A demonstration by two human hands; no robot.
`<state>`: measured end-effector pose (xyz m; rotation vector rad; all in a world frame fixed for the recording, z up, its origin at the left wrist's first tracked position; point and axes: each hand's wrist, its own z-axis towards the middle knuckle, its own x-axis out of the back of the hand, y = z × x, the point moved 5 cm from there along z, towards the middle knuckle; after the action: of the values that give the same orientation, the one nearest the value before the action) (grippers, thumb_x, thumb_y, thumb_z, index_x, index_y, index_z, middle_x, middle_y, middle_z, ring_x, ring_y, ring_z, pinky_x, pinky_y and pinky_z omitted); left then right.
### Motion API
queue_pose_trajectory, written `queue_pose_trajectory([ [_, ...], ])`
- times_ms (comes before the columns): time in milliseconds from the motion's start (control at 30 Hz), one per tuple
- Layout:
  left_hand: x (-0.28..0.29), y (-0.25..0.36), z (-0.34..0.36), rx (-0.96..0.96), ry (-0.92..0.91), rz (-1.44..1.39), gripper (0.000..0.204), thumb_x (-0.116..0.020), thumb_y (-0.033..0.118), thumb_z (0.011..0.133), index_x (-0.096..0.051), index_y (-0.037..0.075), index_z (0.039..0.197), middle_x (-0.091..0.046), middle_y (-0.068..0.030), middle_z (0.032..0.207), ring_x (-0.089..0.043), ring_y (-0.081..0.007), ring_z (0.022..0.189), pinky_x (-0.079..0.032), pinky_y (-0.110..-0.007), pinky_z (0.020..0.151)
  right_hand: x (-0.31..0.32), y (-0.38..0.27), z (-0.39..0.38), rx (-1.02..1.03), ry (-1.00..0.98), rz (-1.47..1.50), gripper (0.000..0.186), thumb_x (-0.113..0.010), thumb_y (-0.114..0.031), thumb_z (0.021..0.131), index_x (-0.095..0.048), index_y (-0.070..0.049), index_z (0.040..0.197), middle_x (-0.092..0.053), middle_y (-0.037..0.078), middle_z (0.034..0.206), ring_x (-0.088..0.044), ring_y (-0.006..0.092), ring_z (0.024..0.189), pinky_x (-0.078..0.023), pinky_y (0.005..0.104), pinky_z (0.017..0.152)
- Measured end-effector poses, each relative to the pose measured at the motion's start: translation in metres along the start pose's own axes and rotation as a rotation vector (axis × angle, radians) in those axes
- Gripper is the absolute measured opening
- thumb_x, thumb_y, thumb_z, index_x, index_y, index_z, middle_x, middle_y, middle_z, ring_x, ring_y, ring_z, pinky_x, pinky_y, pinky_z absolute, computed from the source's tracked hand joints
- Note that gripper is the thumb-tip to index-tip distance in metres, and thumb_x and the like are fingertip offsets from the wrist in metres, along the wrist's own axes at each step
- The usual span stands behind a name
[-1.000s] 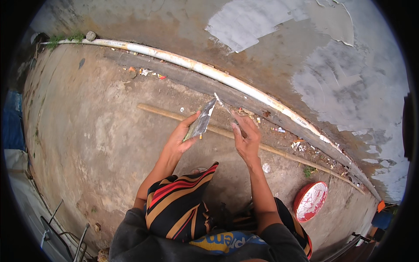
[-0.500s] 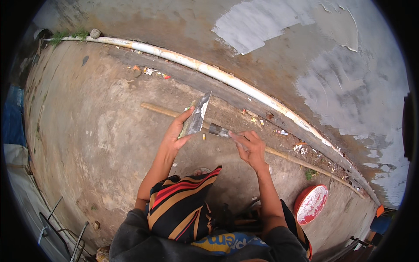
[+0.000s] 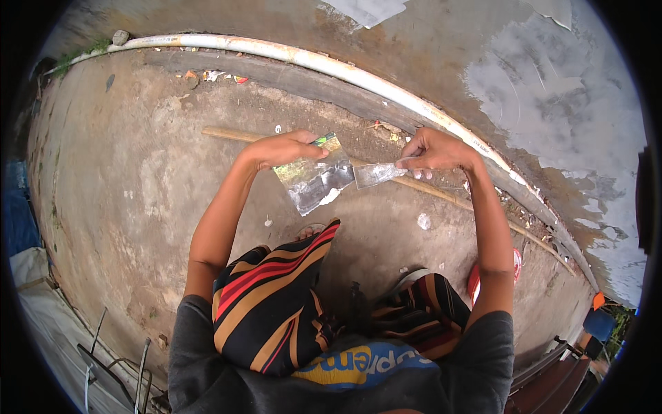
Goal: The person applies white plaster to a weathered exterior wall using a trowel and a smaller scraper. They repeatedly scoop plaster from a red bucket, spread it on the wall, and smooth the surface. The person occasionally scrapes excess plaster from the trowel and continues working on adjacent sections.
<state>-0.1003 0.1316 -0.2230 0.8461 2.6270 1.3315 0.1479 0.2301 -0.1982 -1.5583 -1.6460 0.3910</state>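
My left hand [image 3: 295, 149] grips a flat rectangular plate [image 3: 303, 174] by its upper edge, thumb across its face. Grey-white smears cover much of that face, and a thick dab of white putty [image 3: 331, 196] clings near its lower edge. To the right, my right hand [image 3: 436, 150] pinches a putty knife [image 3: 374, 175], its wide, smeared blade pointing left. The blade's end is close beside the plate's right edge; whether they touch, I cannot tell. Whitish residue marks my right fingers. The knife's handle is mostly hidden in the hand.
Beneath the tools a long wooden pole [image 3: 476, 207] lies on the concrete floor [image 3: 158, 179]. A white pipe [image 3: 310, 58] runs along the foot of the wall [image 3: 545, 103], which bears pale patches. My right arm partly covers a red bowl [image 3: 474, 281]. White splatter [image 3: 423, 221] dots the floor.
The plate has turned from nearly edge-on to showing its smeared face. My right hand and the putty knife have moved up and right. My right arm now covers part of the bowl.
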Motion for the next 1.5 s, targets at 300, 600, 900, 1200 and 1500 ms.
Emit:
queue_pose_trajectory([
  [300,-0.011,-0.036,0.056,0.138,-0.147,0.004,0.077,-0.067,0.054,0.078,-0.050,0.005,0.135,-0.032,-0.0234,0.150,-0.022,-0.0382,0.143,-0.025,-0.058,0.107,-0.023,0.006,0.017,0.003,-0.092,-0.053,0.032,-0.073,-0.033,0.083,-0.074,-0.001,0.084,-0.065,0.003,0.061,-0.060,0.0105,0.053,-0.046,0.0258,0.049],
  [600,-0.020,-0.022,0.059,0.239,-0.144,0.005,0.076,-0.066,0.054,0.079,-0.050,0.010,0.138,-0.036,-0.0199,0.149,-0.022,-0.0352,0.143,-0.025,-0.056,0.107,-0.066,-0.014,0.038,0.177,-0.207,0.246,0.033,-0.072,-0.034,0.086,-0.072,-0.001,0.083,-0.064,0.003,0.063,-0.057,0.0089,0.052,-0.042,0.0239,0.046],
  [900,-0.003,-0.017,0.040,0.127,-0.067,0.079,0.056,-0.055,0.049,0.084,-0.060,0.006,0.118,-0.043,-0.0228,0.142,-0.039,-0.0324,0.129,-0.040,-0.048,0.092,-0.033,0.059,0.016,0.017,0.128,0.276,0.028,-0.070,-0.029,0.088,-0.072,-0.001,0.083,-0.063,0.003,0.060,-0.055,0.0081,0.049,-0.042,0.0245,0.045],
  [1200,-0.012,-0.034,0.054,0.154,-0.088,0.153,0.054,-0.047,0.048,0.087,-0.059,0.009,0.123,-0.045,-0.0174,0.139,-0.040,-0.0315,0.129,-0.036,-0.042,0.101,-0.054,0.049,0.032,-0.016,0.094,0.239,0.033,-0.071,-0.034,0.086,-0.074,-0.001,0.088,-0.063,0.003,0.060,-0.055,0.0088,0.049,-0.042,0.0248,0.045],
  [1500,0.009,-0.077,0.058,0.079,0.190,-0.211,0.060,-0.048,0.045,0.091,-0.051,0.006,0.136,-0.041,-0.0164,0.146,-0.037,-0.0309,0.135,-0.034,-0.046,0.106,-0.050,-0.011,0.015,0.354,0.300,0.548,0.027,-0.065,-0.026,0.093,-0.069,-0.003,0.106,-0.064,0.001,0.075,-0.056,0.0064,0.065,-0.046,0.0229,0.055],
])
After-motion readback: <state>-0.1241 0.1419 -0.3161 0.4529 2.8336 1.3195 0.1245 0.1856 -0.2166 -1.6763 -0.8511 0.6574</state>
